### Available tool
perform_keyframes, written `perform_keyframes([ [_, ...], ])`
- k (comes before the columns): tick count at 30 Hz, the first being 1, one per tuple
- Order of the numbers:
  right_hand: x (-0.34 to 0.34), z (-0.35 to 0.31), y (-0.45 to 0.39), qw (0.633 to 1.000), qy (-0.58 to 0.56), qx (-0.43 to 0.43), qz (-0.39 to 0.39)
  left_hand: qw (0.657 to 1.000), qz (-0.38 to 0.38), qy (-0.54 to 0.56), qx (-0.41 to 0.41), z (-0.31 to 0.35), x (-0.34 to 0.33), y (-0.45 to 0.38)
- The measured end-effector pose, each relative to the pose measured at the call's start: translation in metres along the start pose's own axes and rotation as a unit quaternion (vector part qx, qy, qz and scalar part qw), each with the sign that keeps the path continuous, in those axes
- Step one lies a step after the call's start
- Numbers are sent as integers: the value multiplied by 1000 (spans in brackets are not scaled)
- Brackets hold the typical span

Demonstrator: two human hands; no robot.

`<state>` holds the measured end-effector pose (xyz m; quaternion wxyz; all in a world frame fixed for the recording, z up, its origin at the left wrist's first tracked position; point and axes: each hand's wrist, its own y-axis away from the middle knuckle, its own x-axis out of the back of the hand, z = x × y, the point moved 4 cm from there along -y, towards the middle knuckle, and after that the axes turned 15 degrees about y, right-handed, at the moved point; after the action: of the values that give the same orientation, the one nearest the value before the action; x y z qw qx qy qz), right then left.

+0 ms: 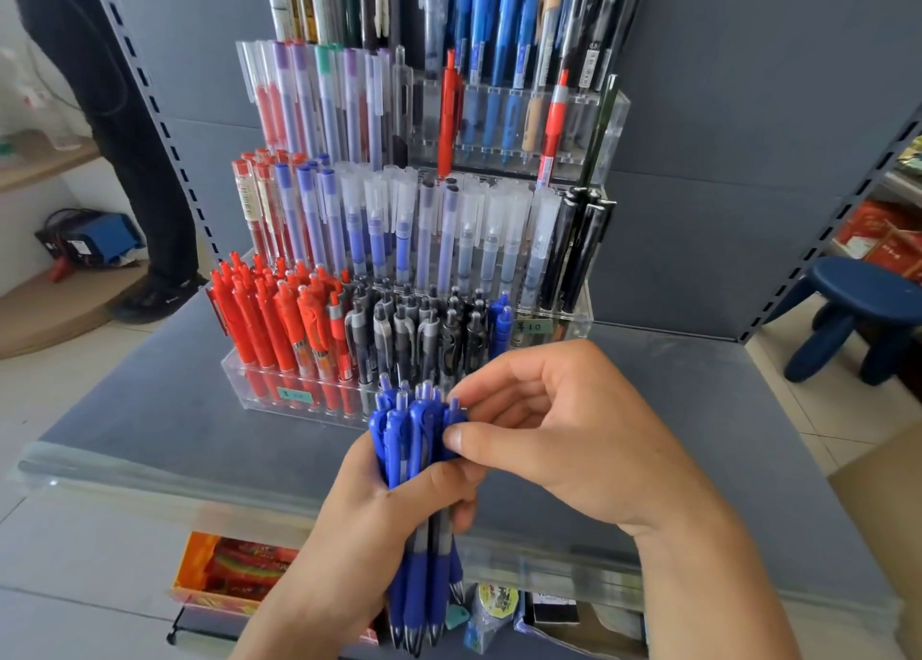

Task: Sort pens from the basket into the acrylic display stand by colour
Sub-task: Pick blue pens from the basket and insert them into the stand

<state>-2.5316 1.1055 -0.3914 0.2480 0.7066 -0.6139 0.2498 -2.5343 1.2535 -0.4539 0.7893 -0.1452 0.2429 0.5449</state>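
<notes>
Blue retractable pens (418, 465) form a bundle held upright in the left hand (369, 524), whose fingers and thumb are curled round the barrels near mid-length. Clicker ends point up; tips point down, below the hand. The right hand (564, 430) pinches the top of one pen at the right edge of the bundle between thumb and forefinger, the remaining fingers loosely bent. The bundle is positioned just in front of the acrylic display stand (299, 400), which stands on the grey bench (149, 425).

Front tier of the stand, left to right: red pens (279, 320), black pens (424, 330), then two blue pens (500, 327), with unfilled slots to their right. Higher tiers hold capped pens in red, blue, clear and black. A dark blue stool (848, 310) stands on the floor at right. The basket cannot be identified with certainty.
</notes>
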Motion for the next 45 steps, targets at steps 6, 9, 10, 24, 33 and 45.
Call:
perform_keyframes([
  [6, 3, 3, -2, 997, -70, 6, 27, 999, -17, 47, 16, 3, -1, 2],
  [9, 9, 8, -2, 993, -105, -13, 51, 999, -13, 43, 25, 3, 0, 3],
  [10, 10, 9, -2, 992, -114, -15, 54, 999, -12, 45, 25, 3, 0, 3],
  [24, 5, 14, -8, 989, -139, -38, 22, 998, -1, 56, 4, 0, 2, 1],
  [33, 15, 20, -6, 974, -217, -31, 48, 996, 52, 75, -16, -2, 3, 1],
  [45, 55, 17, 9, 910, -190, 137, 342, 988, 122, 74, -59, -5, 10, -6],
])
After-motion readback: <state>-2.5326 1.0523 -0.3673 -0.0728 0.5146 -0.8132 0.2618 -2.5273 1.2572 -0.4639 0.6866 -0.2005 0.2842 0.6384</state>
